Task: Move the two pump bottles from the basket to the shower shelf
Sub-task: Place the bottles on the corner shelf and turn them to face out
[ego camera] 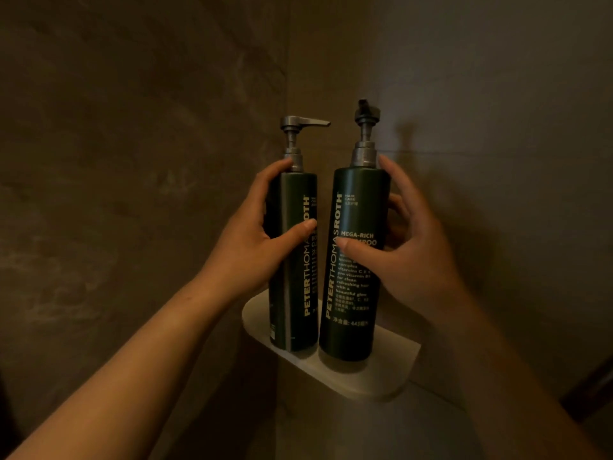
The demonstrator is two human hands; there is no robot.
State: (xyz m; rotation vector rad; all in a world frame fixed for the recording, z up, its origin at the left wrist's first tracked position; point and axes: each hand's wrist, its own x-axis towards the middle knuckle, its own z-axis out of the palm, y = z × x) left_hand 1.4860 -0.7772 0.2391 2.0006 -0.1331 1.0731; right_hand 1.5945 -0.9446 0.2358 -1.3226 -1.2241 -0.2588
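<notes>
Two tall dark green pump bottles with pale lettering stand upright side by side on a small white corner shower shelf (394, 366). My left hand (255, 234) wraps the left bottle (295, 293), thumb across its front, fingers up near the collar. Its pump spout points right. My right hand (414, 247) grips the right bottle (351, 293), thumb on the label and fingers behind. That bottle's pump spout points away from me. The basket is out of view.
The shelf sits in a corner where two dark stone-look walls (132, 127) meet. The light is dim. A dark object edge (593, 390) shows at the lower right.
</notes>
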